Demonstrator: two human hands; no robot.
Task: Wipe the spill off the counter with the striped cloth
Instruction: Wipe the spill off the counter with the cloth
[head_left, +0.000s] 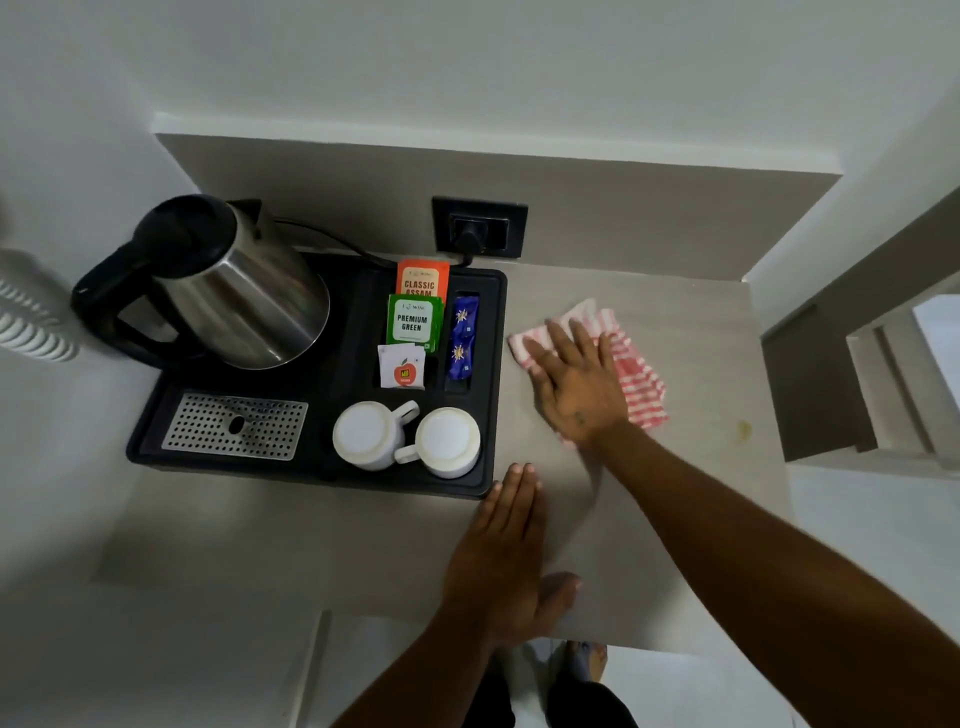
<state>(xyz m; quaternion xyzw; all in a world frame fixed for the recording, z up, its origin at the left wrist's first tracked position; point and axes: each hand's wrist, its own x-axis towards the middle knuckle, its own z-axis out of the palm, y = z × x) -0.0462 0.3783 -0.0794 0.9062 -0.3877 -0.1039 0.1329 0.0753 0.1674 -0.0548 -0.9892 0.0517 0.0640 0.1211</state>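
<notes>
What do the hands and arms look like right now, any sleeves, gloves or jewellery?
Both arms are bare to the frame edge, with no sleeves showing. The left hand and right hand wear no gloves; no rings, watch or bracelets show. A small dark mark sits on the back of the right hand.

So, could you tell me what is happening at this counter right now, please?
A person is wiping the counter with a red-and-white striped cloth, pressed flat under the right hand just right of the black tray. The left hand rests flat and empty near the counter's front edge. A small yellowish spot lies to the right of the cloth. The kettle and two cups stand on the tray.
</notes>
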